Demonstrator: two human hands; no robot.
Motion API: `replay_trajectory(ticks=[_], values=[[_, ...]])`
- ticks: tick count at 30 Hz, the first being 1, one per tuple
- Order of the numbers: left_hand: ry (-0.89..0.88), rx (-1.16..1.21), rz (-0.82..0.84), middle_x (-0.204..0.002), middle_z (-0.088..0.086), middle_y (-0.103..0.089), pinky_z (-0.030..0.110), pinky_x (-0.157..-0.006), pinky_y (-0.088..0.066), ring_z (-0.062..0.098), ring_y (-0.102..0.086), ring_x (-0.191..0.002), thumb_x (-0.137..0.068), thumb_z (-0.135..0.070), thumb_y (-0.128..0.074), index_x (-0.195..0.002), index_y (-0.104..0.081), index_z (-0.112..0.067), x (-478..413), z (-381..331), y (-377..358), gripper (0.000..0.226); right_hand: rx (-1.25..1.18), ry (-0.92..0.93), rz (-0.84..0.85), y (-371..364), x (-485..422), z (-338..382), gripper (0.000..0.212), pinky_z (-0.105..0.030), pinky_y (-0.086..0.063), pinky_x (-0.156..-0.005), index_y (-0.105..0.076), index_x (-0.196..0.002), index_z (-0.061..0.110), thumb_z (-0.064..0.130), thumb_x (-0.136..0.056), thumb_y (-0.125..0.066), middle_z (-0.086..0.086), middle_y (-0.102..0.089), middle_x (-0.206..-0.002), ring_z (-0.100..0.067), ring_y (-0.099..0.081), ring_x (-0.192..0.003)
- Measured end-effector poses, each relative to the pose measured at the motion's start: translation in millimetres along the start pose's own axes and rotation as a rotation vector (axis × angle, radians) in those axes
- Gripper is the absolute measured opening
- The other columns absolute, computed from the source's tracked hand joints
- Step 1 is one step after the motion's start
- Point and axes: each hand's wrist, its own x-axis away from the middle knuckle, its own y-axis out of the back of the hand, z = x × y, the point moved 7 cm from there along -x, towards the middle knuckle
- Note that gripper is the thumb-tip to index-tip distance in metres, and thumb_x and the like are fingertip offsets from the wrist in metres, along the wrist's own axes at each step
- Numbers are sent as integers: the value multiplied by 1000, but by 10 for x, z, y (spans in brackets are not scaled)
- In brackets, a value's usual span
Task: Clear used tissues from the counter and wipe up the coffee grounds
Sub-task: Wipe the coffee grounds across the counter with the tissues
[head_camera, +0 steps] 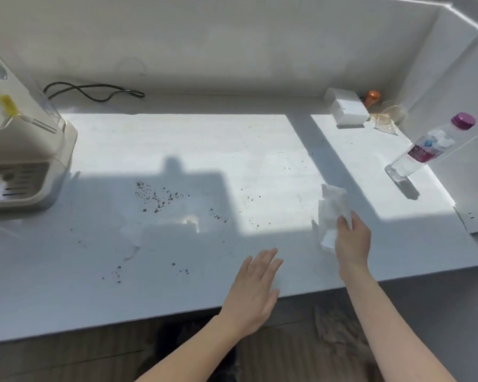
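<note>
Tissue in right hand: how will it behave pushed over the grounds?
Likely floppy: the tissue looks creased and crumpled in the right hand. Probably very light, so it may bunch up rather than sweep the coffee grounds cleanly.

White counter (232,150) speckled with dark coffee grounds (158,195); white tissue (332,213); magenta-capped bottle (422,150).

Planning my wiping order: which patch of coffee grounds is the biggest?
The patch closest to the coffee machine: it is wide and dense, while every other patch is only a few sparse specks.
</note>
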Motion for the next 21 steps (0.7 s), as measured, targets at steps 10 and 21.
replay_trajectory(ticks=[10, 21], values=[[-109, -318, 125, -153, -1, -32, 38, -108, -16, 15, -27, -141, -94, -41, -34, -145, -33, -16, -97, 55, -366, 56, 854, 328, 173, -852, -442, -402, 49, -48, -24, -109, -31, -142, 1, 14, -96, -40, -19, -27, -153, -33, -23, -141], [-107, -291, 173, -139, -3, -52, 39, -112, -14, 18, -40, -134, -95, -34, -32, -134, -48, -18, -140, 65, -368, 45, 756, 608, 697, -2238, 358, 106, 53, -39, 5, -116, -12, -150, 16, 24, -101, -30, -2, -1, -161, -20, 4, -148]])
